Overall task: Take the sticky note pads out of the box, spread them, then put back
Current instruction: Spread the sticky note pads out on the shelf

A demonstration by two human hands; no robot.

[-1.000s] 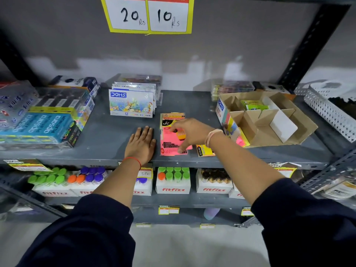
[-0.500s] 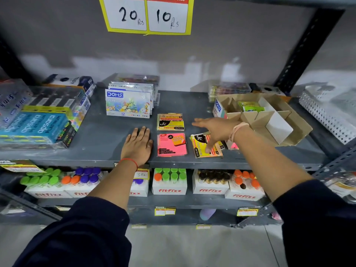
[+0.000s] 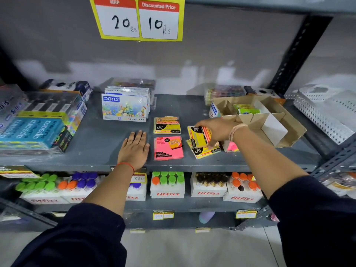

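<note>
**Sticky pads laid out along a shop shelf**

A person's right hand [image 3: 215, 132] pinches a yellow pad [image 3: 198, 136] by its edges, fingers closed around it, holding it tilted just above a second yellow pad [image 3: 204, 150] that lies flat on the grey shelf [image 3: 96, 151]. The box [image 3: 285, 120], an open cardboard carton with dividers, stands just right of that hand; a green pad [image 3: 245, 108] sits in one of its rear compartments. A pink pad [image 3: 232, 146] shows at the box's near-left corner, partly hidden by the wrist, and whether it touches the box cannot be told.

Left of the box, well apart from it, two more pads lie flat on the shelf: a yellow-and-black one [image 3: 167, 125] farther back and a pink one [image 3: 168, 148] just in front of it, close but not touching. Farther left again, the left hand [image 3: 133, 149] rests palm down on the shelf, fingers spread flat and gripping nothing, just beside the front pink pad.

A stack of crayon packs [image 3: 125, 106] stands behind the left hand, far left of the box. A yellow price sign [image 3: 138, 18] hangs on the wall above, reading 20 and 10.
</note>
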